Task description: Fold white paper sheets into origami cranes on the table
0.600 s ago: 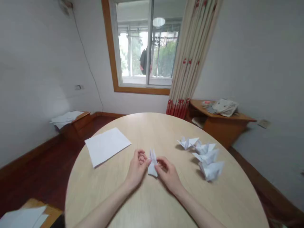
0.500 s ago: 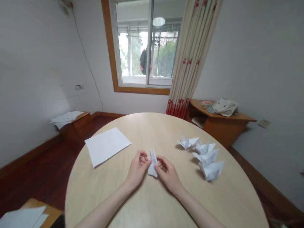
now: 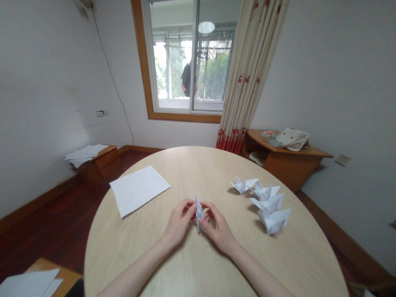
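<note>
Between my hands, over the middle of the round table (image 3: 201, 264), is a small folded piece of white paper (image 3: 198, 212), seen nearly edge-on. My left hand (image 3: 180, 220) pinches it from the left with thumb and fingers. From the right, my right hand (image 3: 216, 227) grips its lower part, the thumb pressed to its near face. Some fingertips are hidden behind the paper. Several folded paper cranes (image 3: 269, 202) stand in a slanting row on the table to the right of my hands.
White paper sheets (image 3: 140, 189) lie flat at the table's left. A small cabinet (image 3: 107, 163) with papers stands by the left wall. At the right wall is a wooden desk (image 3: 297, 165) with a cloth bag (image 3: 292, 138). More paper (image 3: 29, 282) lies at the lower left.
The folded paper has turned from showing its broad face to nearly edge-on. Both hands have shifted their fingers on it slightly. The cranes and flat sheets stay put.
</note>
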Available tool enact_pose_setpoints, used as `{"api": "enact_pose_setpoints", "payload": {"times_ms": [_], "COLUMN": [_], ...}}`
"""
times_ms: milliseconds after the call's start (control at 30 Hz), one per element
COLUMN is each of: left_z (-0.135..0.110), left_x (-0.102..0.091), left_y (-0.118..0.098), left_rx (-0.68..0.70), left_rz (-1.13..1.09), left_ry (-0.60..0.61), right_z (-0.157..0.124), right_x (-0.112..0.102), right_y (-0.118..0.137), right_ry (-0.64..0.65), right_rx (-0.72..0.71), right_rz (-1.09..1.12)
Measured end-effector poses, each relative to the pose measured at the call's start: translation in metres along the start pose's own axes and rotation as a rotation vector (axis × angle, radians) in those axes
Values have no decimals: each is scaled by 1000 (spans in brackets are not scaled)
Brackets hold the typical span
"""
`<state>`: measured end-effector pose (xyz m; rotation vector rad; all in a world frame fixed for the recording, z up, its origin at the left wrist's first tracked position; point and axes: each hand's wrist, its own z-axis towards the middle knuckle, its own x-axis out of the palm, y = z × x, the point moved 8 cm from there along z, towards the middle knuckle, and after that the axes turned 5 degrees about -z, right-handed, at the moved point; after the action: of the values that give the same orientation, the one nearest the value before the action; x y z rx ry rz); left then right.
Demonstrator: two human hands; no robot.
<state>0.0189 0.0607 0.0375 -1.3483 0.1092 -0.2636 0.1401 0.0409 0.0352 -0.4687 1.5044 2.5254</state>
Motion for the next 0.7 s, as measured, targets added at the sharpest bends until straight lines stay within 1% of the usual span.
{"api": "enact_pose_setpoints", "payload": {"times_ms": [100,200,300,400,533,700], "left_z": [0,1,1,0,0,-2], "left_x": [2,4,7,7,7,8], "left_y": [4,5,5,3,2,2], "left_rx": [-28,-32,-20,-6,-4,-31], "left_rz": [-32,-41,-37,-17,5,-25], "left_ry": [14,40,68,69,62,82], "right_z": [-1,-1,-1,-2,0,0], "right_x": [-3,-3,1,3,0,-5], "right_y": [-1,-6,-11,-14,-12,-7], "right_ry": [-18,-35,-23,-12,-34,-41], "right_rx": [16,74,137,175,164,157], "right_rz": [19,53,118,164,111,40]}}
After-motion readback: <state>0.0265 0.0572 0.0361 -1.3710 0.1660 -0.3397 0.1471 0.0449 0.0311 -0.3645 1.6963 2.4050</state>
